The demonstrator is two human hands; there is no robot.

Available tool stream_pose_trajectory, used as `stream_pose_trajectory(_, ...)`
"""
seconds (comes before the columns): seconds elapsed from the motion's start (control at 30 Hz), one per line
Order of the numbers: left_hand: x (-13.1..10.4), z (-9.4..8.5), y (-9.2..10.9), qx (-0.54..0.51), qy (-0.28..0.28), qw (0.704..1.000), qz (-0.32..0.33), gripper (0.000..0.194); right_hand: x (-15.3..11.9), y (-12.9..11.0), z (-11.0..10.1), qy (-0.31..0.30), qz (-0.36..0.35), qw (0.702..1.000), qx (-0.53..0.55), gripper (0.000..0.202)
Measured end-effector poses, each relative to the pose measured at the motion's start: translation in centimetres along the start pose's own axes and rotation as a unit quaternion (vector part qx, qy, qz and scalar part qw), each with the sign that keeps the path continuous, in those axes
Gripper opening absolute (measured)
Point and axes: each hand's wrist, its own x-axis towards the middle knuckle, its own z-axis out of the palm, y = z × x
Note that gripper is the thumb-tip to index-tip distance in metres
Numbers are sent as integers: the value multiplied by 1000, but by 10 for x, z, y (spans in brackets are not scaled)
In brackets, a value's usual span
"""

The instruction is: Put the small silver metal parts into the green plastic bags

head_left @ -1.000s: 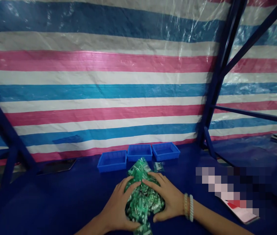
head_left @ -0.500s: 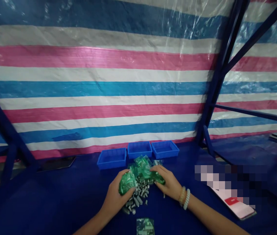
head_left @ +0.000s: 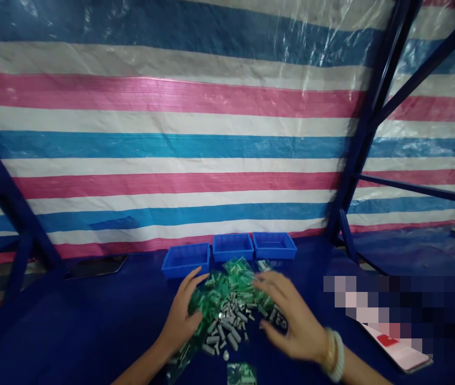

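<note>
Nearest: a small packet (head_left: 242, 374) lies flat on the blue table (head_left: 103, 331), apart from the main heap. Off to the right, a phone (head_left: 406, 347) lies face up, partly pixelated; its place well to the side probably keeps it out of the hands' way. Centre: loose metal parts (head_left: 230, 326), mostly short grey cylinders, lie in the hollow of a heap of green bags (head_left: 217, 289), which curves around their far side and flanks. Left hand (head_left: 181, 315) open, fingers spread at the heap's left edge, thumb over the bags; the pose would suit bounding the heap rather than gripping. Right hand (head_left: 297, 321) loosely open at the right edge, fingers bent, thumb apart, motion-blurred; cannot tell whether it touches a bag. Beyond: another packet (head_left: 263, 265) sits just behind the heap, near the trays. Left tray (head_left: 187, 272), middle tray (head_left: 233, 256) and right tray (head_left: 275, 254) stand in a row, open side up, presumably so arranged for reach from the heap. Far left, a dark flat device (head_left: 99, 267) lies near the striped sheet (head_left: 171, 184), apart from the heap.
</note>
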Motion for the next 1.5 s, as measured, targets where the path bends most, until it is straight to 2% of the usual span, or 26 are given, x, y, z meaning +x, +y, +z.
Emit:
stream_pose_trajectory(0.07, -1, 0, 2, 12, 11, 1000, 1, 73, -7, -24, 18, -76, -102, 992, 0, 53)
stream_pose_trajectory(0.1, -1, 0, 2, 20, 20, 1000, 6, 70, -12, -33, 30, -83, -140, 986, -22, 42)
stream_pose_trajectory(0.17, 0, -2, 4, 42, 52, 998, 23, 63, -18, -45, 54, -57, -194, 978, -41, 29)
stream_pose_trajectory(0.23, 1, -6, 4, 69, 88, 993, 39, 56, -21, -48, 66, -52, -208, 976, -37, 26)
stream_pose_trajectory(0.3, 3, -10, 4, 84, 124, 988, 50, 50, -17, -46, 62, -65, -213, 975, -13, 28)
stream_pose_trajectory(0.37, 5, -12, 3, 85, 144, 984, 53, 44, -10, -39, 45, -85, -197, 977, 17, 24)
stream_pose_trajectory(0.43, 6, -12, 3, 82, 137, 986, 51, 41, 0, -26, 24, -88, -142, 985, 39, 20)
stream_pose_trajectory(0.47, 6, -11, 3, 84, 123, 988, 49, 41, 5, -16, 15, -66, -109, 990, 52, 21)
stream_pose_trajectory(0.57, 6, -8, 2, 102, 76, 991, 52, 41, 22, 22, -2, 73, -6, 992, 101, 24)
stream_pose_trajectory(0.63, 8, -8, 0, 123, 63, 988, 67, 40, 32, 48, -5, 120, 72, 985, 101, 21)
stream_pose_trajectory(0.7, 13, -11, -2, 153, 58, 983, 86, 40, 41, 66, -6, 132, 117, 981, 80, 21)
stream_pose_trajectory(0.77, 22, -15, -5, 193, 48, 974, 104, 42, 51, 75, -3, 107, 117, 986, 43, 22)
stream_pose_trajectory(0.87, 42, -17, -7, 259, 23, 959, 110, 46, 70, 73, 6, 16, 84, 996, -37, 28)
stream_pose_trajectory(1.07, 83, -1, -17, 312, -8, 950, 2, 53, 110, 74, 44, -74, 77, 989, -98, 42)
stream_pose_trajectory(1.27, 99, -2, -34, 311, -36, 949, 30, 53, 122, 87, 57, -108, 66, 987, -96, 43)
stream_pose_trajectory(1.4, 103, -6, -40, 317, -69, 944, 62, 38, 125, 91, 53, -115, 61, 988, -83, 36)
stream_pose_trajectory(1.5, 105, -7, -45, 323, -82, 940, 73, 29, 125, 97, 41, -99, 84, 987, -89, 28)
